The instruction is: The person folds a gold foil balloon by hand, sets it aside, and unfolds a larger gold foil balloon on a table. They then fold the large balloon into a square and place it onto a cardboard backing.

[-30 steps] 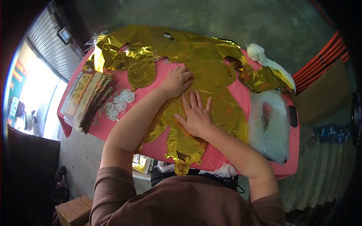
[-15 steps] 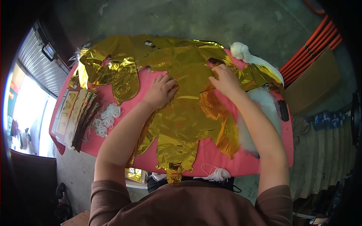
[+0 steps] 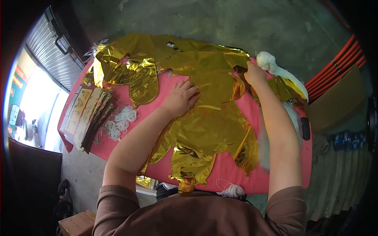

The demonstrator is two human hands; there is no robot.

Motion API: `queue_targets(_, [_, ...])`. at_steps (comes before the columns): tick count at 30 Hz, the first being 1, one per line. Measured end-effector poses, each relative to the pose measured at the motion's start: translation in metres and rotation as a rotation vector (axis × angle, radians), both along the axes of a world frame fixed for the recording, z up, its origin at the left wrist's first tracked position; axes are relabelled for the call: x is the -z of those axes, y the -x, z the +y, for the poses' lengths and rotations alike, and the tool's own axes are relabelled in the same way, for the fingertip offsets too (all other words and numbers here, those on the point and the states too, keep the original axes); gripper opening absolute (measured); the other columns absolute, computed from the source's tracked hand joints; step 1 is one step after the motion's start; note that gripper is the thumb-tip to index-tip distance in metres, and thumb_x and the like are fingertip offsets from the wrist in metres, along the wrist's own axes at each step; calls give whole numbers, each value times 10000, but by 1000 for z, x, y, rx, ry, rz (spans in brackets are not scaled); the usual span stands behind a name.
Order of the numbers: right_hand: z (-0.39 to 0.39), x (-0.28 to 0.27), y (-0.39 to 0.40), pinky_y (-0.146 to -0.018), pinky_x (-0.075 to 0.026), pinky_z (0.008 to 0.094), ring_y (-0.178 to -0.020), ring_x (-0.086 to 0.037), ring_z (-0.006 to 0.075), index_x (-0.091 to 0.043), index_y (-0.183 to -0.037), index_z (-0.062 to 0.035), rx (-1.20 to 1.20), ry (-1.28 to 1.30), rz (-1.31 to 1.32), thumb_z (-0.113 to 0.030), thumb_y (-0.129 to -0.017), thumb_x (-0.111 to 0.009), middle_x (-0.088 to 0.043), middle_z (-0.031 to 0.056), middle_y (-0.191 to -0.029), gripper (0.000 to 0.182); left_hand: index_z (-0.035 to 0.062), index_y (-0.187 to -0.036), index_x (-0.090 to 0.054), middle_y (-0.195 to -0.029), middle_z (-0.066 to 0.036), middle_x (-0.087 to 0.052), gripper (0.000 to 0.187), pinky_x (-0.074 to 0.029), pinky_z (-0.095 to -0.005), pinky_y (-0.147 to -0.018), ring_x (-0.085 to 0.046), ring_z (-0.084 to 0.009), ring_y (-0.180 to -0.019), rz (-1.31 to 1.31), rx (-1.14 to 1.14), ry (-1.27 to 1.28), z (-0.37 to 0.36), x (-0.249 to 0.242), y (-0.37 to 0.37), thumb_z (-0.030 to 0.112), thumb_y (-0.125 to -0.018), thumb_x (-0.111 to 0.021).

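Observation:
A large flat gold foil balloon (image 3: 208, 129), uninflated and faintly marked in red, lies on the pink-covered table (image 3: 165, 84). My left hand (image 3: 182, 97) rests on its left edge, palm down with the fingers loosely bent and slightly apart. At the upper right edge of the foil is my right hand (image 3: 256, 74). Its fingers are closed on the foil there, though the fingertips are partly hidden. Crumpled gold foil (image 3: 143, 80) lies to the left of the balloon. The lower right flap is spread, with a creased edge.
Stacked printed cards (image 3: 88, 114) and a tangle of white string (image 3: 120, 122) lie at left. A white string bundle (image 3: 232, 191) sits at the near edge; a white bundle (image 3: 265, 59) lies far right. A cardboard panel (image 3: 338, 98) and red poles (image 3: 338, 63) stand beyond the table.
My right hand has moved right and slightly away from me. The balloon's right side, bunched and folded before, now lies flatter. My left hand stays on the left edge. The whole view has shifted slightly.

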State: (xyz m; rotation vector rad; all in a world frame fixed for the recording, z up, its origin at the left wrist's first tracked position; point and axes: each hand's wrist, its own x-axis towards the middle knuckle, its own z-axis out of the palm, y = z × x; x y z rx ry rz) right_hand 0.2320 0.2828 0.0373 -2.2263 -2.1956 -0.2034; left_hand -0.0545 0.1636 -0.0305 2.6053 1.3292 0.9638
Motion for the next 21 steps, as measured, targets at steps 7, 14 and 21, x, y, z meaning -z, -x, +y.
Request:
queue_targets(7, [-10, 9, 75, -971, -369, 426, -1129, -506, 294, -543, -1192, -84, -469, -44, 215, -390, -830, -550, -533, 143, -1231, 474, 112, -978, -595, -991, -48, -524, 191, -404, -381, -821, -485, -256, -960, -41, 16, 3, 2, 2, 0, 211, -815, -585])
queue_targets(14, [1, 46, 111, -1059, -134, 599, -1373, -192, 273, -293, -1403, -151, -274, 238, 218, -571, -874, -367, -209, 102, -1487, 679, 107, -1005, -600, -1017, -64, -526, 217, -399, -380, -838, -481, -270, -960, -21, 7, 19, -1, 1, 0, 197, -807, -602])
queue_targets(21, [4, 50, 115, -1099, -61, 530, -1397, -93, 275, -157, -1448, -130, -332, 90, 403, -574, -849, -426, -110, 157, -1505, 793, 98, -977, -596, -1004, -69, -526, 208, -401, -383, -835, -484, -280, -954, -38, 20, 10, 0, 1, 1, 171, -784, -614])
